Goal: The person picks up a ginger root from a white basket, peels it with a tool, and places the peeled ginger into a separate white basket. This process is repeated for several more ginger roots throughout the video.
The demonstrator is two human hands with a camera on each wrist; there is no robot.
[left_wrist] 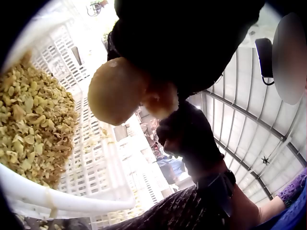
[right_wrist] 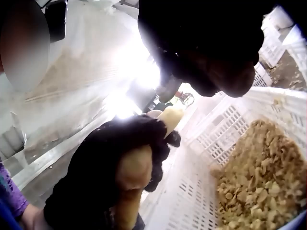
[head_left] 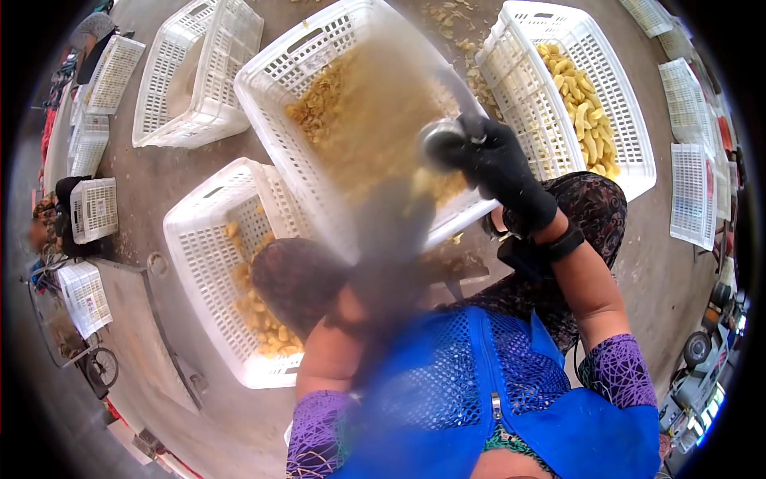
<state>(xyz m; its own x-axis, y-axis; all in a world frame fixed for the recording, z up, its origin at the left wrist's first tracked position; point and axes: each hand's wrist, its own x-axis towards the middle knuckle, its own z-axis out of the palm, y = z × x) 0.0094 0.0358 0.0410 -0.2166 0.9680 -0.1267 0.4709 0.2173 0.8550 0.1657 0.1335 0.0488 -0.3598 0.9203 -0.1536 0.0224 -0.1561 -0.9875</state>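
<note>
My left hand (head_left: 391,247), in a dark glove, is a blur over the near side of the middle crate in the head view. It grips a pale yellow, knobby peeled root (left_wrist: 115,91), and in the right wrist view the root (right_wrist: 136,167) pokes out between the gloved fingers. My right hand (head_left: 507,172), also black-gloved, is curled round a shiny silver-coloured tool (head_left: 443,145) whose kind is blurred. Both hands are close together above the white middle crate (head_left: 299,188), which holds a heap of yellowish peelings (right_wrist: 259,177).
A white crate (head_left: 630,136) at the right holds yellow peeled pieces (head_left: 586,112). Another crate (head_left: 191,263) at the left has more yellow pieces (head_left: 263,319). An upper-left crate (head_left: 163,64) stands beyond it. Scraps (head_left: 447,20) litter the floor. My knees flank the middle crate's near end.
</note>
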